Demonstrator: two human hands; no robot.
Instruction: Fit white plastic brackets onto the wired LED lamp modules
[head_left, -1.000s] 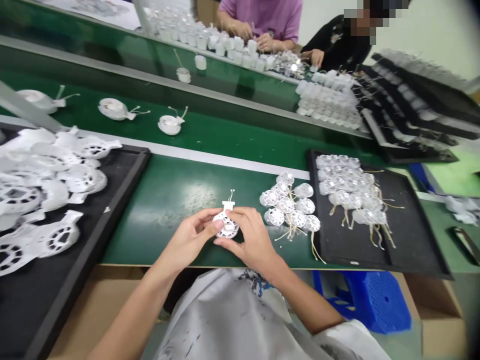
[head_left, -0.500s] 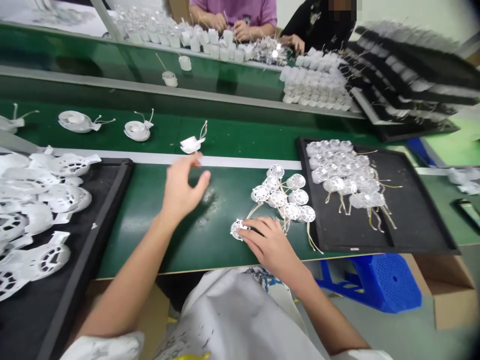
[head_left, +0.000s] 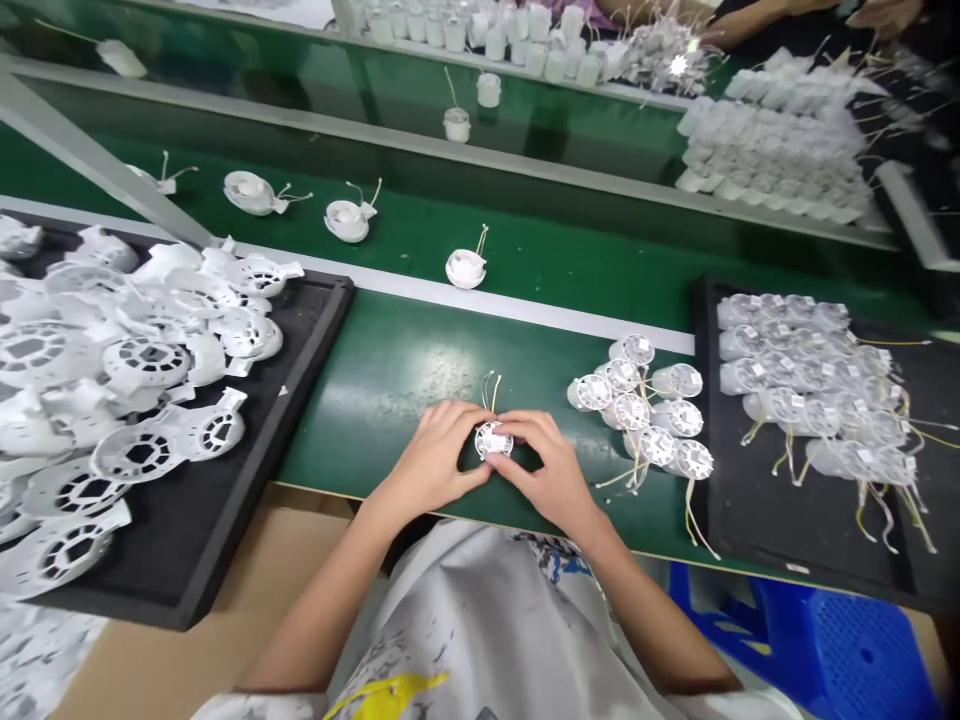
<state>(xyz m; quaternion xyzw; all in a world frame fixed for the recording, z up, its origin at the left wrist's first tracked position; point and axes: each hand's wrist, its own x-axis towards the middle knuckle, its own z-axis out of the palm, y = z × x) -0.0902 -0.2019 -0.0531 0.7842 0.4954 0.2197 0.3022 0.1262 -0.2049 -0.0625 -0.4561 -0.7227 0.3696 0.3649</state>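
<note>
Just beside the cluster of lamp modules [head_left: 645, 410] on the tabletop [head_left: 375, 370], left hand [head_left: 431, 465] and right hand [head_left: 551, 475] clamp their fingers on one round module [head_left: 493, 440]; even pressure, with its leads [head_left: 491, 385] kept free, seems advisable.

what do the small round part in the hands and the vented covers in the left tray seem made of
The small round part looks like matte white moulded plastic, with thin wires sticking out. The vented covers: likely matte white plastic too, judging by moulded slots.
</note>
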